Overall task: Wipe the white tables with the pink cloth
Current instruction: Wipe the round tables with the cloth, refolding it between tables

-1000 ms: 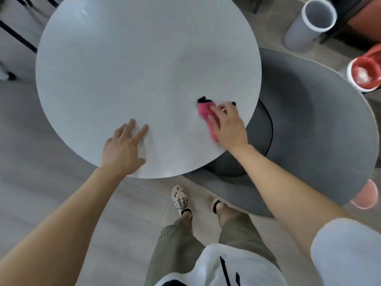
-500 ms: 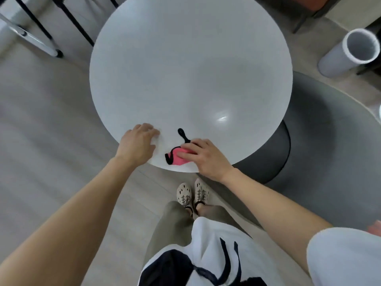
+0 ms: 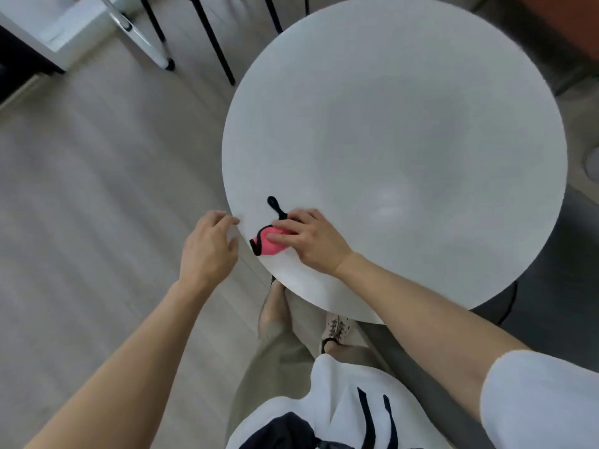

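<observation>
Nearest the camera: a white shirt [image 3: 340, 403] with dark markings, beige trousers [image 3: 275, 358], and one patterned shoe [image 3: 335, 328] on the pale wood-look floor [image 3: 97, 205].

The hands are apart, both at the near-left edge of the white table [image 3: 405, 124]. The left hand [image 3: 207, 251] holds nothing. Its fingers are loosely bent and its fingertips reach the rim between 8 and 9 o'clock on the round top; contact cannot be confirmed. The right hand [image 3: 311, 241] lies on the top at about 8 o'clock, fingers laid over the pink cloth [image 3: 270, 244] and pressing it down.

The cloth is bunched, black-edged, just inside the rim, and part of it is hidden under the fingers. A black loop [image 3: 275, 205] extends from it toward 11 o'clock.

Beyond the table, at 10 to 11 o'clock, are black chair legs [image 3: 210, 40] and a white cabinet corner [image 3: 48, 24].
</observation>
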Motion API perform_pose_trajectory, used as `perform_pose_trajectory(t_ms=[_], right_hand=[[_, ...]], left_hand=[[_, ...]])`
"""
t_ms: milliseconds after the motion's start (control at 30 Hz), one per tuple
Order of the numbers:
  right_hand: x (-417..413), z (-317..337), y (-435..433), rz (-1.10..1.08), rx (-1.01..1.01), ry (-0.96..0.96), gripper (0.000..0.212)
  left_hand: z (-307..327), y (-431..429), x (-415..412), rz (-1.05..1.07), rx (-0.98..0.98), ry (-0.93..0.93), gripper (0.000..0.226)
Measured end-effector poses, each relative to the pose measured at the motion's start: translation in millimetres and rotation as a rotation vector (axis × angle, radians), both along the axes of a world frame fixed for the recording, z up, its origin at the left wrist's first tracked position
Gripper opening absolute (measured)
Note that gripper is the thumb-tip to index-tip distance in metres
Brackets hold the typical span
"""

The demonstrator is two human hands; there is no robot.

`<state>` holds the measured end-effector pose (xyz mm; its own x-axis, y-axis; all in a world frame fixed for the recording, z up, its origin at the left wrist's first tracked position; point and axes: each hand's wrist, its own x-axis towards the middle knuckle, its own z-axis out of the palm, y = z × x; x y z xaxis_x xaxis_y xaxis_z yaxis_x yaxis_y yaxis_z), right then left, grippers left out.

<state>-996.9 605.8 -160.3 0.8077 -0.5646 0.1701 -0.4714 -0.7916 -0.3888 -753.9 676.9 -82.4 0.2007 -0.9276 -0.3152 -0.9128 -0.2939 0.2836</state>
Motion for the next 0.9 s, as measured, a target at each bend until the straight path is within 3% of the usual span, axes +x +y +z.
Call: perform_pose_trajectory(t_ms=[200,333,433,567,667,833,900], right_hand=[[110.0,-3.0,-130.6,-0.189,-0.048,-0.035,0.016],[142.8,-2.9,-220.3,-0.350,-0.010,-0.021,0.020],[123.9,-2.0,-298.9,-0.587,-0.032,-0.004,0.027],[51.2,-6.8,-377.7,-0.889,0.002,0.097,0.040],[50.8,-11.3,-367.6,-0.837,0.016,0.041,0.050],[103.6,3.8,-299.6,-0.354,0.033,0.121,0.057],[78.3,0.7,-317.2,-0.333,-0.020,0.182,0.057]], left_hand=[[-11.1,-73.5,53.5,0.028,-0.024,0.012,0.056],[-16.3,-131.0,73.3,-0.011,-0.056,0.011,0.055],[-21.0,-181.5,74.1,-0.150,-0.073,0.018,0.064],[-22.1,-247.9,56.0,-0.366,0.041,0.000,0.096],[-19.9,-291.0,45.0,-0.422,0.087,-0.003,0.104],[-15.5,-334.2,38.0,-0.383,0.098,-0.001,0.080],[-14.6,-338.6,36.2,-0.386,0.142,-0.031,0.075]])
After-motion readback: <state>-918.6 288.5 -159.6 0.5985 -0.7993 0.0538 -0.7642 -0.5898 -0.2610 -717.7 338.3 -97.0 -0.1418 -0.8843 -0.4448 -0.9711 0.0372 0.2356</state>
